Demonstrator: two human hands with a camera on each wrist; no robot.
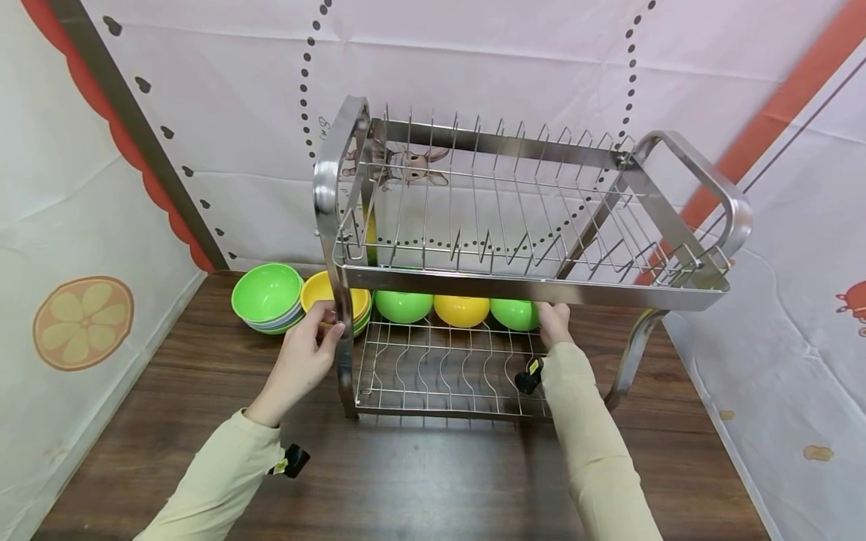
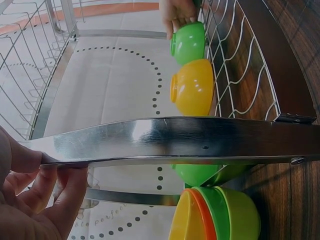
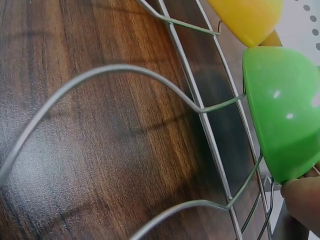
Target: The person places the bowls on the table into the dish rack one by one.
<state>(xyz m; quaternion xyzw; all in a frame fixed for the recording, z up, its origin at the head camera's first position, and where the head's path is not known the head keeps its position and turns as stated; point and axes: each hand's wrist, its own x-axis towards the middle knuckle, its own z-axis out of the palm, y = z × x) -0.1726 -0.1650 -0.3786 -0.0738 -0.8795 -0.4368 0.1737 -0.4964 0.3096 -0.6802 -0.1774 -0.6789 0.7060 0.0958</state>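
Note:
My left hand (image 1: 310,353) grips the left upright of a two-tier metal dish rack (image 1: 534,291). In the left wrist view, the thumb and fingertips pinch the edge of that flat steel upright (image 2: 150,140). On the lower tier, a green bowl (image 1: 514,315) sits upside down at the right end of a row, and my right hand (image 1: 555,324) holds its right side. The right wrist view has my thumb (image 3: 304,200) against this bowl's lower edge, other fingers mostly hidden behind. Beside it in the row are an upside-down yellow bowl (image 1: 462,311) and another green bowl (image 1: 404,306).
Left of the rack, a stack with a green bowl (image 1: 267,293) on top stands beside another topped by a yellow bowl (image 1: 325,289). The upper wire tier (image 1: 501,203) overhangs the row. A patterned cloth (image 1: 473,45) hangs behind the wooden table (image 1: 433,473).

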